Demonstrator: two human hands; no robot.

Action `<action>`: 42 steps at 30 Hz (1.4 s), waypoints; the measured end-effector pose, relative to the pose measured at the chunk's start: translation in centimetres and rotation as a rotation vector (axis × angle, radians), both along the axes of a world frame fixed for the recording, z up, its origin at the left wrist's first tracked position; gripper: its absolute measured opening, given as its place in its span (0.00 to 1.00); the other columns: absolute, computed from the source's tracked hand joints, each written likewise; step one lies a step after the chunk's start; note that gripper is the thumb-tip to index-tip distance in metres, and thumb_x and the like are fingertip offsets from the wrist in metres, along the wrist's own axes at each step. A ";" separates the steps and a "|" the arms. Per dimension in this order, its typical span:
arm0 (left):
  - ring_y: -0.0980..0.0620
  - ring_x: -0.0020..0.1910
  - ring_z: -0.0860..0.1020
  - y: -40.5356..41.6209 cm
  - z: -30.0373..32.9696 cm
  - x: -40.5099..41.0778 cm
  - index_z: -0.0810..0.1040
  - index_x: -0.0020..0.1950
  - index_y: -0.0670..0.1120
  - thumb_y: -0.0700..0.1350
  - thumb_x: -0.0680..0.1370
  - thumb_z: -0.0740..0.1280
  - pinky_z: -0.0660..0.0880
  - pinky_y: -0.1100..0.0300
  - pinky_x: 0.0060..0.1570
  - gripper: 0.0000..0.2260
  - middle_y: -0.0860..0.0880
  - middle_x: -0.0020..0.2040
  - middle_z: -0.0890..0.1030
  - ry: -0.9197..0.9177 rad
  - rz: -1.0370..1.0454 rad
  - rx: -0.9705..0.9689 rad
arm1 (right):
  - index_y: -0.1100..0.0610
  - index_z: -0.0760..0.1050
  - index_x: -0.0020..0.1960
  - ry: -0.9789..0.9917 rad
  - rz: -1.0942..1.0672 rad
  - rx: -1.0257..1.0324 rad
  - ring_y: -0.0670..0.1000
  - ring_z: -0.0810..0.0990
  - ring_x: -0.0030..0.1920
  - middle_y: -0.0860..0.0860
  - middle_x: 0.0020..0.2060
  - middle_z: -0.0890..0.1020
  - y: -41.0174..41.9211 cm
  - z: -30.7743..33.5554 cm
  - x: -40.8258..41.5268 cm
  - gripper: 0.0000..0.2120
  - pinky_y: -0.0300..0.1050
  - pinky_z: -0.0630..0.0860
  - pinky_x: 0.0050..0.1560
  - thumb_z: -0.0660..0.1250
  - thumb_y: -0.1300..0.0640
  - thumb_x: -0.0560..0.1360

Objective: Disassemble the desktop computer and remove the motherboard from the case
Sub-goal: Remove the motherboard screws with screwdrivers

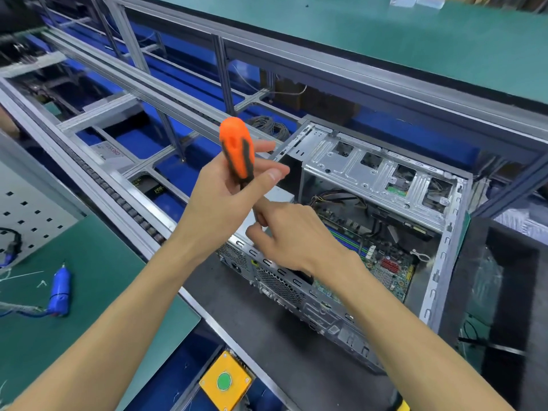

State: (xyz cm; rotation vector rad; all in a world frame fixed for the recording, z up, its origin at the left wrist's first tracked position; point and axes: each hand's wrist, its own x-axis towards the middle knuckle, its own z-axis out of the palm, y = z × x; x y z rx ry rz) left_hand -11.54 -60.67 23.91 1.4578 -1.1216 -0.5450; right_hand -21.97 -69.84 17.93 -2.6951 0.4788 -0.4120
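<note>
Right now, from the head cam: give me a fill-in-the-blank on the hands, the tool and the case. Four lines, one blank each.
1. The left hand grips a screwdriver whose handle is black and ____.
2. The right hand reaches over the rear edge of the open computer ____.
3. The green motherboard lies ____ the case.
4. The yellow box at the bottom carries a ____ button.

Missing words: orange; case; inside; green
</note>
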 end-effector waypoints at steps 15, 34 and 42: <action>0.51 0.53 0.83 -0.9 -0.2 0.1 0.78 0.59 0.48 0.41 0.76 0.72 0.77 0.60 0.57 0.12 0.50 0.48 0.85 0.014 -0.056 -0.011 | 0.53 0.64 0.32 0.090 -0.053 -0.079 0.57 0.69 0.31 0.49 0.25 0.68 -2.1 0.6 -0.5 0.24 0.47 0.67 0.32 0.57 0.39 0.80; 0.48 0.58 0.80 -2.3 -2.3 0.7 0.77 0.61 0.48 0.56 0.81 0.58 0.75 0.51 0.60 0.17 0.48 0.56 0.83 0.079 -0.022 -0.037 | 0.56 0.76 0.43 0.009 0.025 0.210 0.55 0.76 0.33 0.48 0.27 0.74 -3.5 0.0 -1.8 0.19 0.55 0.75 0.43 0.55 0.48 0.85; 0.45 0.52 0.82 -2.6 -5.7 2.3 0.82 0.52 0.46 0.51 0.82 0.54 0.77 0.46 0.57 0.18 0.45 0.49 0.85 0.196 0.149 0.060 | 0.52 0.72 0.34 -0.293 -0.059 0.323 0.46 0.73 0.29 0.46 0.26 0.74 -5.3 1.9 -2.7 0.21 0.42 0.68 0.35 0.56 0.51 0.85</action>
